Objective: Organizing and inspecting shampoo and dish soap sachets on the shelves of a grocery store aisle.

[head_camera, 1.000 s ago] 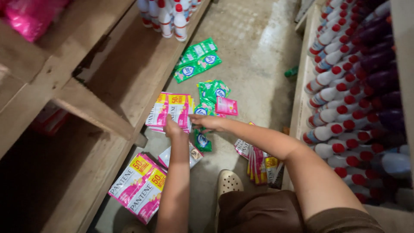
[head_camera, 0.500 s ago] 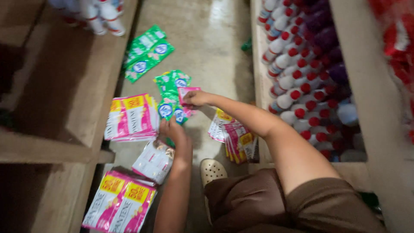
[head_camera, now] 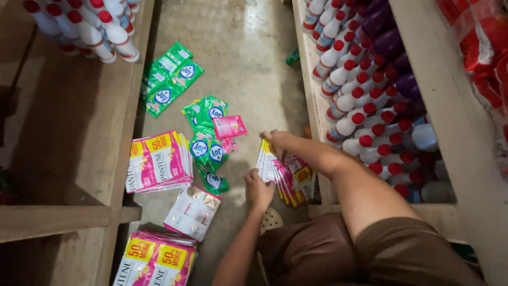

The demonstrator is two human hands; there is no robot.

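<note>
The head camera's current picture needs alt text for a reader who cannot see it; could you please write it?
Seen from above, a crouching person's right hand and left hand grip a stack of pink-and-white sachets against a shelf of red-capped white bottles. On the concrete floor to the left lie green sachets and more pink sachet stacks.

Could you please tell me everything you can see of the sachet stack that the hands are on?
The sachet stack is a fanned bundle of flat, glossy packets, white and pink with yellow patches. It stands on edge on the concrete floor, leaning against the shelf base. The right hand grips its top edge; the left hand touches its near side.
</note>
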